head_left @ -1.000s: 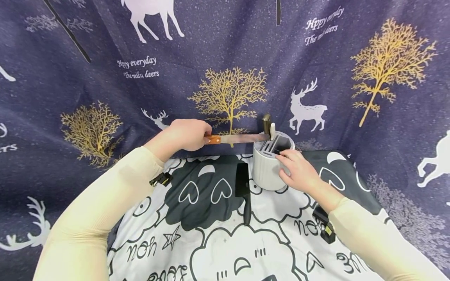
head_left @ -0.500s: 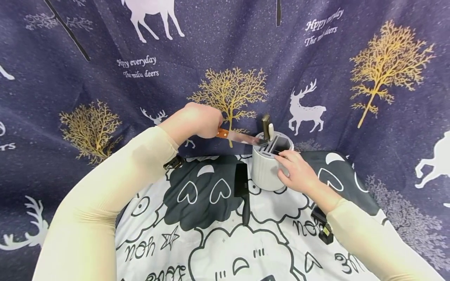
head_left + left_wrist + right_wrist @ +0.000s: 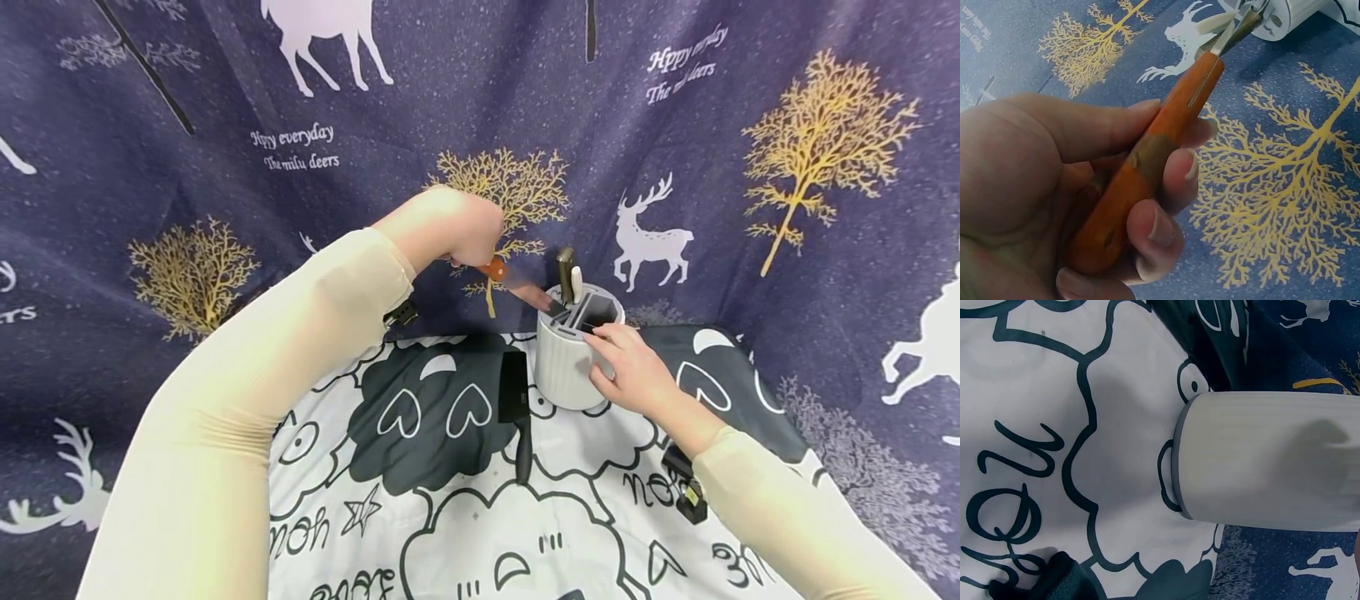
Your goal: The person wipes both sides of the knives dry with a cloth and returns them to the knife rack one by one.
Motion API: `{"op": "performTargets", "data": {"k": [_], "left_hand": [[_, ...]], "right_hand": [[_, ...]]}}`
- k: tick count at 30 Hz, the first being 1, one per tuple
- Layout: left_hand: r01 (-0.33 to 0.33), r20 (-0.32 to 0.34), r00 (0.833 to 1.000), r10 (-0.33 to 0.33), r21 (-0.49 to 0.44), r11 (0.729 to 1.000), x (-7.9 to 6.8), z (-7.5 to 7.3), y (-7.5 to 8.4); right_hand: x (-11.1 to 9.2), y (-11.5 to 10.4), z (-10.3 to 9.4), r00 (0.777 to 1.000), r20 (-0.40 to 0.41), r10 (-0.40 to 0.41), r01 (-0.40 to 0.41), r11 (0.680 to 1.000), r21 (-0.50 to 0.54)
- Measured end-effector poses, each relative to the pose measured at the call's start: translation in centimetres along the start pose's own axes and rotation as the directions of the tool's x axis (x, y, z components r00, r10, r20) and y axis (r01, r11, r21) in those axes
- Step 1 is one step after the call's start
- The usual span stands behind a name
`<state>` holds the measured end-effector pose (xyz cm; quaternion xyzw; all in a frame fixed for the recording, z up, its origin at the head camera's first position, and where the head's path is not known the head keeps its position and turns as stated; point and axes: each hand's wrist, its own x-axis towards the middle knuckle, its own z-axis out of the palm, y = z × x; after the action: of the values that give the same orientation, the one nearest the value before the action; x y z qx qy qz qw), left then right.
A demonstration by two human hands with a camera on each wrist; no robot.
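My left hand grips the orange wooden handle of a knife, thumb on one side and fingers curled round the other. The blade slants down to the right, its tip end at the slots in the top of a white ribbed knife holder. At the holder's right side, my right hand holds it, fingertips on the rim and thumb lower against the wall. Two handles stick up from the slots, one dark and one white. In the right wrist view the hand is almost wholly out of frame.
Left of the holder, a black cleaver lies on the black-and-white patterned cloth, handle toward me. A dark blue printed curtain hangs close behind the holder. Another dark object shows at the bottom edge.
My left hand has moved right and up, tilting the knife from nearly level to a steep slant with its tip kept at the holder's top. My right hand stays on the holder.
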<state>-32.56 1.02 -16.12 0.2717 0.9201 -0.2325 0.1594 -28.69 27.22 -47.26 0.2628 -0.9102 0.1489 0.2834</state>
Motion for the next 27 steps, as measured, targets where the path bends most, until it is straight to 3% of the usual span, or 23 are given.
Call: {"op": "performTargets", "data": {"k": [6,10,13,17,23,27], "left_hand": [[0.08,-0.096,0.992,-0.082,-0.021,0.997,0.4,-0.8,1.0],[0.103,-0.224,0.967,-0.123,-0.1,0.99,1.1,-1.3,1.8],[0.091,-0.319,0.937,-0.141,-0.167,0.982,1.9,-1.2,2.4],[0.07,-0.389,0.91,-0.144,-0.197,0.978,3.4,-0.5,3.2],[-0.005,-0.454,0.884,-0.114,-0.252,0.968,5.9,1.1,3.9],[-0.073,-0.461,0.882,-0.097,-0.337,0.939,7.1,2.0,4.2]], "right_hand": [[0.0,0.0,0.1,1.0,-0.012,-0.006,0.006,1.0,0.007],[-0.1,-0.2,0.1,1.0,-0.011,0.0,0.0,1.0,0.002],[-0.2,-0.2,0.1,1.0,-0.011,-0.001,0.001,1.0,-0.005],[-0.3,-0.1,0.2,1.0,-0.018,-0.005,0.005,1.0,-0.009],[-0.4,-0.2,0.3,0.999,-0.03,-0.012,0.011,1.0,-0.008],[-0.4,-0.2,0.2,0.999,-0.034,-0.01,0.01,1.0,-0.009]]}}
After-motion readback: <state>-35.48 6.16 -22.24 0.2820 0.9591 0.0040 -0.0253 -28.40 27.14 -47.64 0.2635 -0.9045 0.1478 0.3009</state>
